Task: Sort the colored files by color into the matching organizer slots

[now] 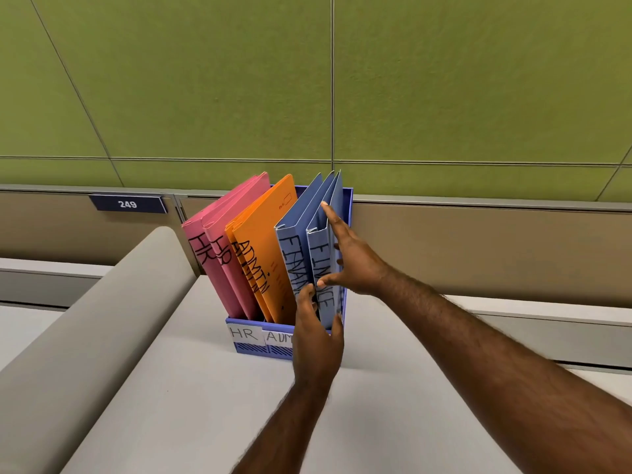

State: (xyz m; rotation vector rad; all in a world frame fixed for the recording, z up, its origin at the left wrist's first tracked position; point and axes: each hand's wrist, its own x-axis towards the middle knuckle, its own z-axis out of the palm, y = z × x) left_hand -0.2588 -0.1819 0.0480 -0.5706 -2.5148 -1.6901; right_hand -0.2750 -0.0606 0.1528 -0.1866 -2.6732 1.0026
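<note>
A blue organizer [251, 348] stands on the grey desk, its front labelled HR and ADM. Its left slot holds two pink files [219, 237] marked HR, and the middle slot two orange files [266, 234] marked ADMIN. Two blue files marked FINANCE lean in the right slot, the left one [290, 248] free. My right hand [355, 265] grips the right blue file [321, 258], thumb on its spine and fingers along its far side. My left hand [318, 343] pinches the bottom of the same file and hides the organizer's right front label.
A rounded grey partition top [85, 319] runs diagonally at the left. Behind the organizer is a beige rail with a number plate 249 [127, 204] and a green panel wall [205, 80]. Grey desk surface [191, 405] spreads in front.
</note>
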